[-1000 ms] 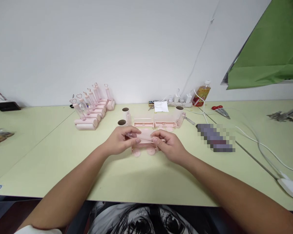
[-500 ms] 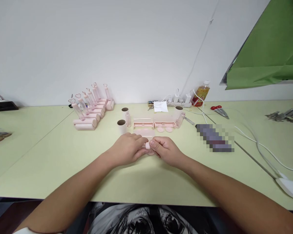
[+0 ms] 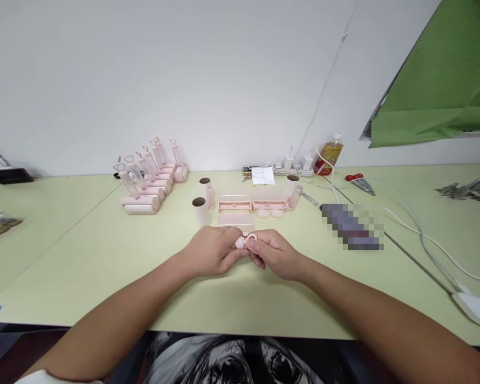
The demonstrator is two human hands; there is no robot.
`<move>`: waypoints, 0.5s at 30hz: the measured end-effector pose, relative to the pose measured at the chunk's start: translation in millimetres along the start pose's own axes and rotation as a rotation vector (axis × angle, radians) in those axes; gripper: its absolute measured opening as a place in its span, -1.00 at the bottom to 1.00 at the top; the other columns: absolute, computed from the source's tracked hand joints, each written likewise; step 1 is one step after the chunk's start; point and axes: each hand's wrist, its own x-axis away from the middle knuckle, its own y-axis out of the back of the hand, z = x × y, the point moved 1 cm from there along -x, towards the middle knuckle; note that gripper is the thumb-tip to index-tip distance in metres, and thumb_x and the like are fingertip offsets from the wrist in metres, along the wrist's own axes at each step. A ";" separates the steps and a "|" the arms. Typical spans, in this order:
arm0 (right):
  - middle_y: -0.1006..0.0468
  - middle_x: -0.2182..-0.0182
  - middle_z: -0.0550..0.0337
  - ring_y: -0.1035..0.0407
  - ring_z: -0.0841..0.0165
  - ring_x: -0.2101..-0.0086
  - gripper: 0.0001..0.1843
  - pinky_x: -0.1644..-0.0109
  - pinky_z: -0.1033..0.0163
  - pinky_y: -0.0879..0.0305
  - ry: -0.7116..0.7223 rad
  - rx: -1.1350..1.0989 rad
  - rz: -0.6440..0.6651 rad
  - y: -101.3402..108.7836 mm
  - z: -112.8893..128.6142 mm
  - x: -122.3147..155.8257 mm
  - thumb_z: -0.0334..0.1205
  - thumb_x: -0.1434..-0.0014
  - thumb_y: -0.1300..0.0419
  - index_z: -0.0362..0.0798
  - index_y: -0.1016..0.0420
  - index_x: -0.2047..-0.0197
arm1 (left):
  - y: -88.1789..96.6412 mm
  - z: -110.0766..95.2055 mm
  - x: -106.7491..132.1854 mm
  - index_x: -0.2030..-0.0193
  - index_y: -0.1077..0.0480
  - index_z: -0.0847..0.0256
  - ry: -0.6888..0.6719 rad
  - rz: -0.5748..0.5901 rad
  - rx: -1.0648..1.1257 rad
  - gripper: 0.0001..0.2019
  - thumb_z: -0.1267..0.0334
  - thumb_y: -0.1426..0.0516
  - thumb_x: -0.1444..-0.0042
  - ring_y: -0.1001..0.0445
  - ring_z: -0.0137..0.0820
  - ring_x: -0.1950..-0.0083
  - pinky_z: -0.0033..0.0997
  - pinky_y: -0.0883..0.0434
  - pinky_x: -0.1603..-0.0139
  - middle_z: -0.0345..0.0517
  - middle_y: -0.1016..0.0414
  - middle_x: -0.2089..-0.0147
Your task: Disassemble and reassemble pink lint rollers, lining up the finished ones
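Left hand (image 3: pixel 211 250) and right hand (image 3: pixel 277 255) meet fingertip to fingertip low over the tabletop (image 3: pixel 104 256), each grip pinched shut on a small pink cap (image 3: pixel 240 243) held between them, near the front edge. Just behind lies a flat pink tray (image 3: pixel 235 219); further back, cardboard tubes (image 3: pixel 200 208), and at left a row of pink rollers (image 3: pixel 148 186)

Rollers (image 3: pixel 148 186) stand back-left on the bench (image 3: pixel 84 256); trays (image 3: pixel 253 204) lie centre, just behind the cap (image 3: pixel 240 243) between left hand (image 3: pixel 212 252) and right hand (image 3: pixel 277 254).
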 end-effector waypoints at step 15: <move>-0.22 0.66 0.32 -0.11 0.48 0.59 -0.54 0.47 0.32 -0.06 0.165 0.176 -0.276 15.6 -13.5 -6.0 -0.05 -0.30 0.01 -0.04 -0.18 0.60 | 50.8 35.8 8.5 0.14 -0.31 0.19 0.259 0.155 0.136 -0.76 0.36 -0.03 0.00 -0.35 -0.40 0.33 -0.43 -0.30 0.34 -0.14 -0.41 0.25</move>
